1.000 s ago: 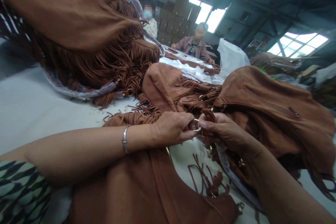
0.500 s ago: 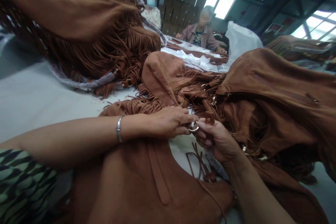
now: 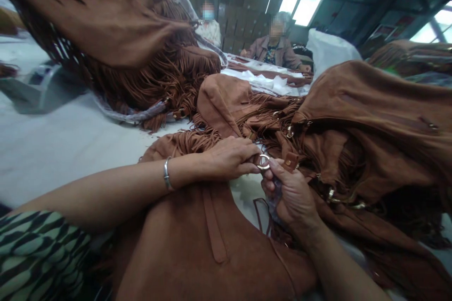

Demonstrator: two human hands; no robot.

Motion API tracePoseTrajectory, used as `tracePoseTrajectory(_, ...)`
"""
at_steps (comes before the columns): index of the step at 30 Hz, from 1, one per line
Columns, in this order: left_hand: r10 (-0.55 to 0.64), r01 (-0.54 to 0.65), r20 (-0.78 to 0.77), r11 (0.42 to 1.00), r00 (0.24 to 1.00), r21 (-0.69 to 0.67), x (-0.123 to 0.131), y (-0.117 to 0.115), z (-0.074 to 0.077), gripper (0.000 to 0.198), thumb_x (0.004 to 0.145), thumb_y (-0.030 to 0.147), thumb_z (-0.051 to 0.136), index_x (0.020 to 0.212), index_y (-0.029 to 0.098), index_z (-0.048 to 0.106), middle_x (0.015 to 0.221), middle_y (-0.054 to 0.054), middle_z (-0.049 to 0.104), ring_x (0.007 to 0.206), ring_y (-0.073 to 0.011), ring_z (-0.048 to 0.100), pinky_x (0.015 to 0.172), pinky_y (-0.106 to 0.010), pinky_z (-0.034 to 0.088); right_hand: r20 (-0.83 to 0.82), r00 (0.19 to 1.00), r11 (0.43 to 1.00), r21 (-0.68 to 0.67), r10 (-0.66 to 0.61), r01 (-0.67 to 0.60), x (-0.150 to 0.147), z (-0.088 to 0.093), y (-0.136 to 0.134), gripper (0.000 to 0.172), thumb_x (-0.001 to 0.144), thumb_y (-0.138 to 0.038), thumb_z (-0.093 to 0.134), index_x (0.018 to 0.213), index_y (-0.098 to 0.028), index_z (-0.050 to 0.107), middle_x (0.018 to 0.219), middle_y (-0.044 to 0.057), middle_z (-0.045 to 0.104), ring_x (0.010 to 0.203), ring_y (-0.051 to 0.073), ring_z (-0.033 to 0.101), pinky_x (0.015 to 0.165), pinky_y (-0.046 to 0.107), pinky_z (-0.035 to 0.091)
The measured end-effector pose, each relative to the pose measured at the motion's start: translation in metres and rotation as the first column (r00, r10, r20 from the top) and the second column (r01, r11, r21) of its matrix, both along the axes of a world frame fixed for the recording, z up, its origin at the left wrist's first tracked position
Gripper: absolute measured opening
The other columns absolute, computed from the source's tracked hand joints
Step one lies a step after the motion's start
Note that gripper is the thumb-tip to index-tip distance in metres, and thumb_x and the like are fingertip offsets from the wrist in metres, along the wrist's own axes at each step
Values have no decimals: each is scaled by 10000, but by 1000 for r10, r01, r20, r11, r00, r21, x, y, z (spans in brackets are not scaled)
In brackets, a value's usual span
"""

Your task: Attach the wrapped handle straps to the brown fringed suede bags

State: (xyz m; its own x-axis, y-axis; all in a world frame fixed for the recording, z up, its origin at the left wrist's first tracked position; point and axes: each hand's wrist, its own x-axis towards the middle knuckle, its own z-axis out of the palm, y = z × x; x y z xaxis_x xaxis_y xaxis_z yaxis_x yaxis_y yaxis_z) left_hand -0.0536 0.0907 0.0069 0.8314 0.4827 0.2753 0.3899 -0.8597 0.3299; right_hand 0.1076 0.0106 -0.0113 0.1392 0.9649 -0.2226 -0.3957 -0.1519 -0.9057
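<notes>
Between my hands is a gold-coloured metal ring (image 3: 264, 168). My left hand (image 3: 228, 157), with a silver bracelet at the wrist, is closed and pinches the ring's left side. My right hand (image 3: 294, 193) is closed around a brown strap end (image 3: 291, 162) with a small metal stud, its thumb and finger at the ring's right side. Some clear plastic wrap (image 3: 277, 193) shows by the right fingers. Below them, a brown suede bag (image 3: 187, 244) with a flat strip on its face lies close to me; its curved opening edge runs beneath the hands.
Fringed brown bags pile up at left (image 3: 134, 42) and right (image 3: 370, 108), with another bag (image 3: 222, 99) between. A white table surface (image 3: 116, 150) shows at left, with a grey object (image 3: 45, 87) on it. Two people (image 3: 271, 47) sit across the table.
The view has shifted slightly, bringing the grey object at left into sight. The ring stays between my hands; my right hand has turned a little, and the strap end tilts more.
</notes>
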Motion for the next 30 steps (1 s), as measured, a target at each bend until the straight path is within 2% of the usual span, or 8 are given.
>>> tracePoseTrajectory(4, -32, 32, -10, 998, 999, 48, 1, -5, -5, 343, 895, 461, 485, 1038, 164, 579, 969, -55, 592, 866, -184, 546, 751, -310, 400, 4, 999, 999, 16, -40, 40, -7, -7, -7, 281, 640, -340, 791, 732, -177, 581, 550, -65, 522, 416, 30, 445, 362, 118, 367)
tracePoseTrajectory(8, -32, 30, 10, 987, 999, 159, 5, -11, -11, 556, 830, 672, 437, 935, 148, 592, 880, -57, 578, 801, -188, 519, 685, -307, 362, 50, 998, 999, -6, 48, -47, 0, -2, -4, 352, 585, -373, 830, 674, -164, 561, 504, -70, 510, 379, 30, 440, 331, 117, 343)
tracePoseTrajectory(11, -52, 54, -14, 973, 999, 224, 7, -14, -15, 506, 890, 608, 387, 933, 147, 593, 904, -68, 578, 830, -190, 512, 724, -319, 350, 147, 979, 990, -58, 139, -132, 17, 6, -1, 387, 565, -415, 840, 644, -142, 577, 457, -34, 547, 311, 48, 440, 282, 132, 294)
tracePoseTrajectory(15, -51, 74, -88, 959, 995, 275, 6, -13, -16, 489, 919, 562, 356, 973, 132, 581, 970, -96, 575, 878, -214, 502, 764, -340, 344, 350, 907, 972, -117, 233, -204, 42, 12, 0, 484, 609, -590, 750, 678, -129, 616, 432, -20, 542, 287, 52, 430, 270, 135, 241)
tracePoseTrajectory(18, -92, 110, -82, 965, 992, 238, 1, -10, -15, 496, 922, 568, 333, 1015, 139, 565, 1008, -95, 568, 882, -211, 498, 773, -335, 343, 365, 882, 954, -135, 299, -268, 49, 7, -1, 533, 627, -653, 697, 728, -134, 631, 480, -8, 563, 324, 64, 458, 292, 150, 270)
tracePoseTrajectory(22, -118, 127, -56, 970, 991, 208, -2, -8, -13, 447, 934, 523, 324, 1013, 147, 553, 1000, -81, 564, 868, -203, 492, 800, -342, 342, 301, 877, 926, -168, 375, -339, 43, 2, 0, 428, 738, -567, 663, 760, -141, 627, 588, -7, 572, 421, 53, 471, 381, 149, 367)
tracePoseTrajectory(25, -103, 114, -60, 968, 993, 222, 0, -9, -12, 439, 933, 510, 319, 966, 146, 563, 956, -77, 565, 845, -202, 491, 807, -355, 340, 313, 857, 911, -195, 409, -363, 43, 6, -2, 352, 749, -480, 696, 742, -144, 592, 612, -22, 536, 439, 41, 452, 395, 135, 367)
tracePoseTrajectory(30, 3, 11, -45, 952, 999, 307, 8, -15, -15, 418, 890, 496, 370, 900, 136, 582, 925, -99, 575, 862, -237, 502, 816, -397, 334, 379, 798, 881, -254, 469, -398, 53, 18, -14, 345, 775, -482, 668, 749, -163, 539, 611, -39, 493, 438, 48, 461, 380, 138, 374)
